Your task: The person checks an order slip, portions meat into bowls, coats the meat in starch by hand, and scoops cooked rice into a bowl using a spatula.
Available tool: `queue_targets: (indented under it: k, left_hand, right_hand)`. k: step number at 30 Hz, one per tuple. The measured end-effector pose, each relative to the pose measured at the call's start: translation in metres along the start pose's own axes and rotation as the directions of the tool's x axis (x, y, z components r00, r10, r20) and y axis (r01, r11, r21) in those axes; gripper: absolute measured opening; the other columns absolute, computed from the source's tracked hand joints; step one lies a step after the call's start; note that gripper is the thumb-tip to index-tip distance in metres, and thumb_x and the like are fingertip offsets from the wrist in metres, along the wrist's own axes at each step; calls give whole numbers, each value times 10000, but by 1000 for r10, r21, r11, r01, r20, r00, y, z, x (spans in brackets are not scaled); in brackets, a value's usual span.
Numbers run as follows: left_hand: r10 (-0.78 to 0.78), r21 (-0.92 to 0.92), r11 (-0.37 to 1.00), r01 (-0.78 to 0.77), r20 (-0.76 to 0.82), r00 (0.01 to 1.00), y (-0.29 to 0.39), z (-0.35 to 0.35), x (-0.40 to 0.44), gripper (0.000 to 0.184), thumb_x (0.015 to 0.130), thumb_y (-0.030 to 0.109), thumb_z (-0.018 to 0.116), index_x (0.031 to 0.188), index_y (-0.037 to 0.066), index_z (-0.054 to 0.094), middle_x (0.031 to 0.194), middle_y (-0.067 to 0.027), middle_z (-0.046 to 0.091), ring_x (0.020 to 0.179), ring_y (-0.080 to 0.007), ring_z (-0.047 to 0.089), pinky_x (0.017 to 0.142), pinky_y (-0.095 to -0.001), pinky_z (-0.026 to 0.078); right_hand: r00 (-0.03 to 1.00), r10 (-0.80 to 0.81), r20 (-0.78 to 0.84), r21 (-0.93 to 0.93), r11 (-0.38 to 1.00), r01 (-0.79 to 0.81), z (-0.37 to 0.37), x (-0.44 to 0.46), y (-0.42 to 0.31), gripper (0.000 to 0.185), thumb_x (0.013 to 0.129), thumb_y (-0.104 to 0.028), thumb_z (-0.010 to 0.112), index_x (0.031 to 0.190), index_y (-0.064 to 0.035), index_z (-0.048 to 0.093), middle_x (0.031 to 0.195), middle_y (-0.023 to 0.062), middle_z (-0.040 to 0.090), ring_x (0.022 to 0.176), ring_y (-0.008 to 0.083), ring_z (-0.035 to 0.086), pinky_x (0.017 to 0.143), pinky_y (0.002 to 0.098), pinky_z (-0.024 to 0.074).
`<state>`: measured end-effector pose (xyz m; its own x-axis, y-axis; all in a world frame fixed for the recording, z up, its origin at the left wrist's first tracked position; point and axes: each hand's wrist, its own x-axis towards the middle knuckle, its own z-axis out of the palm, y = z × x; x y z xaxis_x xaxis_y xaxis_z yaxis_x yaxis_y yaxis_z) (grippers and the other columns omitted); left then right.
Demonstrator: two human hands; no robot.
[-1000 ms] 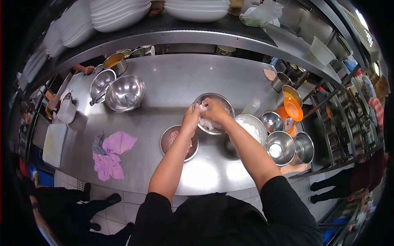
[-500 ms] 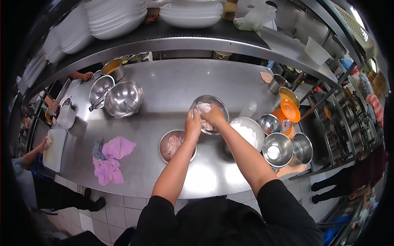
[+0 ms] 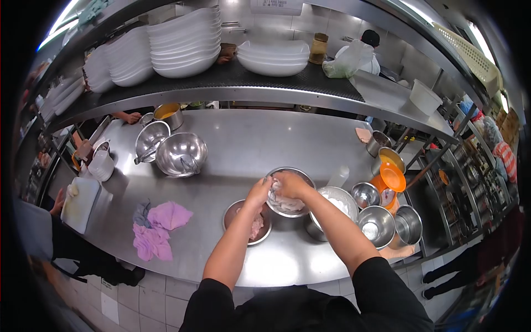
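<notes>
Both hands meet over a steel bowl holding pale, flour-coated pieces. My left hand is closed at the bowl's left rim, its fingertips on a whitish coated piece. Fingers bent, my right hand closes on the same piece from the right; its fingertips are partly hidden. Left of and nearer than this bowl, a second steel bowl holds raw pink meat, partly behind my left forearm. A pot of white powder stands to the right, partly under my right forearm.
Steel bowls stand at the back left, and more at the right by an orange container. Pink cloths lie on the left, near a white board. A person stands at the left edge. Stacked plates fill the overhead shelf.
The view has tilted up, so the table sits lower and more shelf shows. Both hands stay over the bowl, fingers shifting around the coated piece. A person has come in at the left board.
</notes>
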<state>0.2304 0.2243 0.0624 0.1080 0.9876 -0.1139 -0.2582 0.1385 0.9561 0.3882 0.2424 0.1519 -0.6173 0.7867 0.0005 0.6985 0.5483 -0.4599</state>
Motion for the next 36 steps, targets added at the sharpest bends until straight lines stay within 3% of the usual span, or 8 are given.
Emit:
queue_targets:
  k: [5, 7, 10, 17, 26, 29, 31, 36]
  left_hand:
    - [-177, -252, 960, 117, -229, 957, 45, 8, -27, 492, 1015, 396, 424, 1274, -10, 523, 1166, -171, 619, 1073, -233, 591, 888, -356, 469]
    - [21, -79, 996, -51, -341, 940, 26, -1, -11, 501, 1012, 407, 411, 1273, -6, 521, 1152, -191, 624, 1089, -280, 597, 897, -373, 466]
    - [132, 260, 965, -37, -363, 923, 10, 19, -13, 503, 1010, 411, 402, 1271, -4, 519, 1162, -208, 616, 1110, -326, 589, 912, -379, 458]
    - [-190, -99, 981, 168, -295, 936, 26, 30, -35, 456, 1015, 383, 405, 1226, -1, 532, 1102, -192, 627, 1030, -302, 624, 782, -436, 537]
    - [-36, -64, 998, 17, -304, 952, -4, 20, -21, 447, 1025, 366, 407, 1210, -22, 532, 1067, -160, 636, 965, -225, 612, 833, -358, 485]
    - [27, 36, 999, -16, -329, 944, 1, 27, -25, 464, 1021, 379, 410, 1226, -19, 531, 1084, -168, 633, 968, -228, 612, 848, -361, 476]
    - [45, 93, 996, -13, -349, 936, -9, 23, -13, 479, 1017, 395, 411, 1242, -13, 519, 1094, -174, 627, 969, -240, 617, 818, -365, 499]
    - [-45, 97, 991, 93, -411, 911, -6, 28, -3, 590, 993, 497, 407, 1361, 37, 404, 1121, -152, 609, 894, -261, 654, 553, -385, 571]
  right_hand:
    - [999, 46, 18, -198, 979, -41, -8, -7, 3, 650, 705, -247, 745, 1299, -104, 523, 1163, 216, 614, 1062, 395, 596, 915, 439, 473]
    - [993, -83, -86, -275, 960, 56, 5, -15, 2, 675, 712, -256, 742, 1321, -88, 502, 1095, 222, 647, 1022, 394, 618, 902, 435, 483]
    - [973, 211, -89, -109, 969, -220, 21, -8, 0, 754, 701, -283, 758, 1358, -67, 458, 1124, 256, 630, 1046, 394, 612, 913, 432, 480]
    - [946, 259, 194, -324, 927, -188, -10, -15, -20, 731, 779, -431, 687, 1378, -88, 445, 1146, 250, 629, 1070, 379, 609, 933, 439, 465]
    - [873, 198, -445, 157, 977, -141, -22, -13, -16, 365, 999, -302, 400, 1017, -46, 660, 989, 160, 695, 896, 320, 669, 762, 435, 510]
    - [789, 473, -393, 725, 687, -51, -3, -6, 2, 268, 984, -217, 404, 886, -55, 593, 742, 77, 633, 628, 213, 587, 575, 371, 483]
    - [826, 564, 16, 957, -248, 151, 2, -9, 9, 180, 933, -186, 462, 836, -80, 571, 658, 27, 549, 553, 139, 488, 496, 302, 406]
    - [915, 394, -90, 738, -591, 327, 5, -39, 18, 122, 872, -203, 541, 854, -88, 577, 660, 31, 549, 543, 151, 473, 476, 281, 364]
